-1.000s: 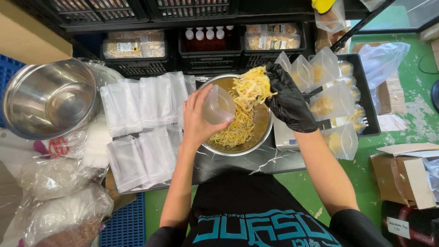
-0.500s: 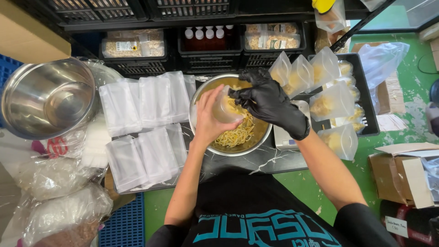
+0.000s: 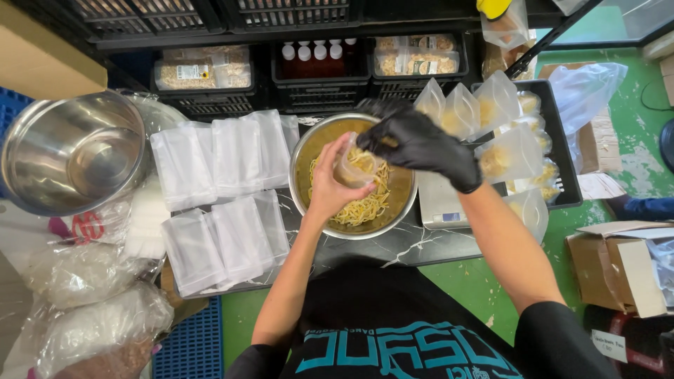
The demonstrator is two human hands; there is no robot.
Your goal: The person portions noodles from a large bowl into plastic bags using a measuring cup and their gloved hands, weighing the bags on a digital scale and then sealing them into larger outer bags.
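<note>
Far left: empty steel bowl point(image 3: 74, 151), tilted, on the tabletop point(image 3: 414, 245). Beside it, rows of flat empty clear pouches point(image 3: 217, 196). Centre: steel bowl of yellow shreds point(image 3: 354, 179). Bare left hand point(image 3: 333, 182) grips an open small pouch point(image 3: 354, 168) above the shreds. Gloved right hand point(image 3: 414, 140), a second ago raised with a clump of shreds, has come down onto the pouch mouth, fingers pinched; the clump seems now inside, so this pouch looks about loaded. Right: tray of filled pouches point(image 3: 491, 130).
</note>
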